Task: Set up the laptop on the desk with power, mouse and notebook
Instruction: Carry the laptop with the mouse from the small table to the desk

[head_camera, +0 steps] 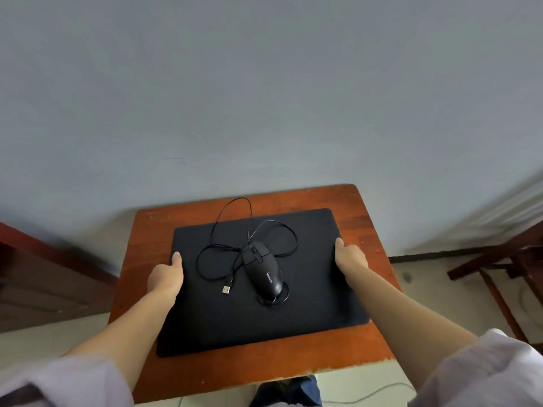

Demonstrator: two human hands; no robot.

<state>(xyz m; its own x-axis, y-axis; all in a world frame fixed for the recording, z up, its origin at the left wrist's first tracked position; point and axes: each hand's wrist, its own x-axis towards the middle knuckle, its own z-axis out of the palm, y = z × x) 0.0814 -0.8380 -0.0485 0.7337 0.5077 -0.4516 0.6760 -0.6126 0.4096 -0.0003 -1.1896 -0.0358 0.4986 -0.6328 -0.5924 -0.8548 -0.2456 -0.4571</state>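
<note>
Close to the camera, two arms in light sleeves reach out over a small brown desk (373,230). A black laptop (308,289) lies flat and shut on the desk. The left hand (167,277) holds the laptop's left edge, thumb on top. The right hand (349,255) holds the right edge the same way. A black mouse (263,273) sits on the lid in the middle. Its thin cord (235,224) loops toward the far side, and its plug (226,289) lies just left of the mouse. Behind the desk is a gray wall (264,98).
</note>
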